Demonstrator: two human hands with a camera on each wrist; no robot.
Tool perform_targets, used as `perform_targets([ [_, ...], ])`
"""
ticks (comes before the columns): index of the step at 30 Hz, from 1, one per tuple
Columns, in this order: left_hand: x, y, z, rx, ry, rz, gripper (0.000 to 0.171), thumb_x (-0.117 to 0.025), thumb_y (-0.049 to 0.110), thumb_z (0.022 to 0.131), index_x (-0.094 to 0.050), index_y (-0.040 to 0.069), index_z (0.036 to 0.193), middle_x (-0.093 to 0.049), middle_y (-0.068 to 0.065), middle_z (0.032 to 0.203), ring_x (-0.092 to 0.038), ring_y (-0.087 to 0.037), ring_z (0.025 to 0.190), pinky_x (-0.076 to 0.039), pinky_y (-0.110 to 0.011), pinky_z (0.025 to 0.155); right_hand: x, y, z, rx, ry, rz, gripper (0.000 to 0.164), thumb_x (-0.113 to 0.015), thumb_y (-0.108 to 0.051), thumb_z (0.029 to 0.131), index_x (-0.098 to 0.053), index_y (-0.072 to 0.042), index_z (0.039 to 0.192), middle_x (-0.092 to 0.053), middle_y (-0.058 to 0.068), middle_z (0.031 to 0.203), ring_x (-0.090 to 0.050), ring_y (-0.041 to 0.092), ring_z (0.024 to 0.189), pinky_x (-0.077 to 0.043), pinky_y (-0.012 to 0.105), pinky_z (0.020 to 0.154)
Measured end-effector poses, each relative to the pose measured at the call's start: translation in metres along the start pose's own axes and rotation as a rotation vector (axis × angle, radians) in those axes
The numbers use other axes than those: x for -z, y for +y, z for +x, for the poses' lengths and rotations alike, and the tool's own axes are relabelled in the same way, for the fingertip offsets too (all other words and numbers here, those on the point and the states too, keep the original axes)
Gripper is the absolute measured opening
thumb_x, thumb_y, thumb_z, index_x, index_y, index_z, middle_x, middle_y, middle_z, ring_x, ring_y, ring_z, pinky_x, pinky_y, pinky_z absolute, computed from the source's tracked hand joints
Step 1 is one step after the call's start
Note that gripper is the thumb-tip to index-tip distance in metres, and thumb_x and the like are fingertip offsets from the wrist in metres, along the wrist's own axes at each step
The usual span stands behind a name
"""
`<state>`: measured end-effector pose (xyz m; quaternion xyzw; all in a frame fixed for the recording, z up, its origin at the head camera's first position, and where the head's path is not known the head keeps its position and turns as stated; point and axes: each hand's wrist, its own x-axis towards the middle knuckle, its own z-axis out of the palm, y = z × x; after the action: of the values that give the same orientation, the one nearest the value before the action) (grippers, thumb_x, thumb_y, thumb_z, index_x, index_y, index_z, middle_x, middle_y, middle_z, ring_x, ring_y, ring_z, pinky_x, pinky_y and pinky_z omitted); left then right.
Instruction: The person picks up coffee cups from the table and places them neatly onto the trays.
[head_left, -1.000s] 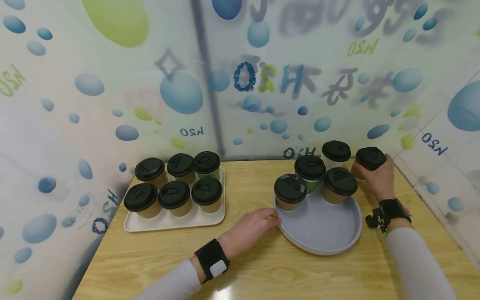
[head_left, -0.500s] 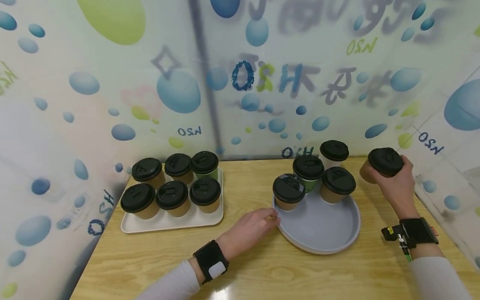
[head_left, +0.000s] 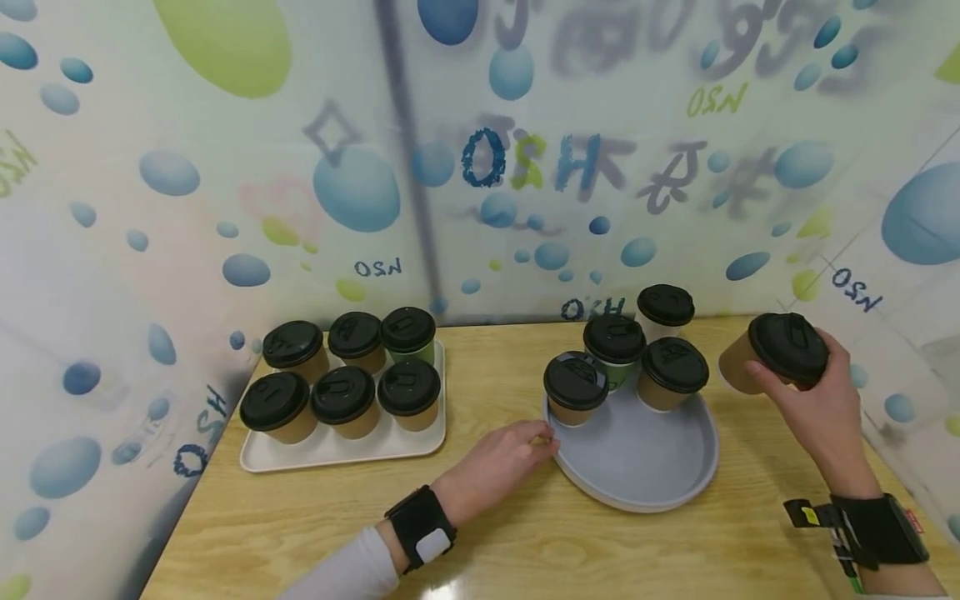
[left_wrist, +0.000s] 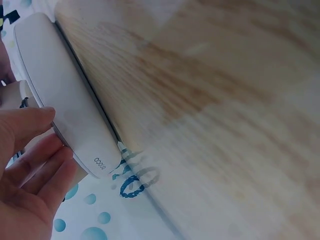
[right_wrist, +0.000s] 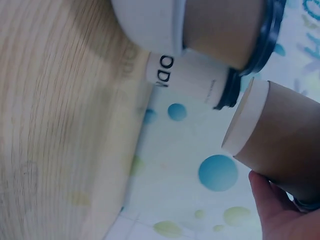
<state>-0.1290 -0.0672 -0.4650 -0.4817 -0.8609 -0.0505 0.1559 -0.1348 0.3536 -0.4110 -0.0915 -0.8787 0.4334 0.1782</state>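
Observation:
My right hand (head_left: 825, 417) grips a brown paper coffee cup (head_left: 742, 367) with a black lid, tilted and raised above the table at the right. In the right wrist view the cup's pale base (right_wrist: 247, 117) faces the other cups. My left hand (head_left: 495, 467) holds the left rim of a round grey tray (head_left: 637, 458), thumb and fingertips at its edge in the left wrist view. On that tray stand two brown cups (head_left: 663, 396) and a green cup (head_left: 621, 375), all with black lids. The tray's front half is bare.
A white cup (right_wrist: 190, 80) with a black lid stands behind the round tray. At the left, a rectangular white tray (head_left: 337, 454) bears several lidded cups (head_left: 345, 400). A patterned wall (head_left: 480, 250) borders the wooden table (head_left: 510, 550) behind and at the sides.
My right hand has lifted the brown cup from beside the white cup, moved it right and toward me, and tilted it. The left hand stays at the round tray's rim.

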Motion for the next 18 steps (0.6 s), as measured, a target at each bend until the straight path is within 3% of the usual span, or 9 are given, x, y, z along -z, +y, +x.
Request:
perform_targets([
  [3, 0.001, 0.001, 0.001, 0.005, 0.004, -0.015, 0.023, -0.074, 0.013, 0.098, -0.079, 0.015, 0.12, -0.067, -0.002, 0.12, -0.067, -0.011, 0.107, -0.055, -0.019, 0.087, 0.002, -0.002, -0.008, 0.051, -0.018, 0.042, 0.091, -0.074, -0.025, 0.096, -0.015, -0.019, 0.165, -0.024, 0.024, 0.162, -0.047, 0.01, 0.123, -0.037, 0.005, 0.081],
  [6, 0.002, 0.001, 0.001, 0.008, 0.002, -0.025, 0.023, -0.074, 0.013, 0.097, -0.079, 0.015, 0.12, -0.066, -0.001, 0.121, -0.067, -0.011, 0.108, -0.055, -0.019, 0.088, 0.001, -0.004, -0.017, 0.108, -0.05, 0.081, 0.09, -0.075, -0.017, 0.095, -0.018, -0.016, 0.164, -0.027, 0.023, 0.158, -0.045, -0.006, 0.117, -0.039, 0.001, 0.083],
  [13, 0.002, 0.001, 0.001, 0.025, -0.026, -0.044, 0.024, -0.073, 0.013, 0.098, -0.078, 0.015, 0.122, -0.065, -0.001, 0.124, -0.066, -0.011, 0.112, -0.054, -0.019, 0.09, -0.004, -0.006, -0.037, 0.141, -0.051, 0.112, 0.089, -0.077, -0.008, 0.092, -0.023, -0.015, 0.163, -0.036, 0.018, 0.15, -0.047, -0.007, 0.117, -0.04, 0.001, 0.086],
  [18, 0.002, 0.0, 0.001, 0.026, -0.03, -0.066, 0.024, -0.072, 0.012, 0.099, -0.078, 0.015, 0.122, -0.065, -0.002, 0.125, -0.066, -0.013, 0.113, -0.054, -0.02, 0.092, -0.011, -0.007, -0.051, 0.158, -0.076, 0.067, 0.092, -0.081, -0.012, 0.09, -0.024, -0.012, 0.163, -0.038, 0.024, 0.151, -0.046, -0.012, 0.112, -0.039, 0.001, 0.084],
])
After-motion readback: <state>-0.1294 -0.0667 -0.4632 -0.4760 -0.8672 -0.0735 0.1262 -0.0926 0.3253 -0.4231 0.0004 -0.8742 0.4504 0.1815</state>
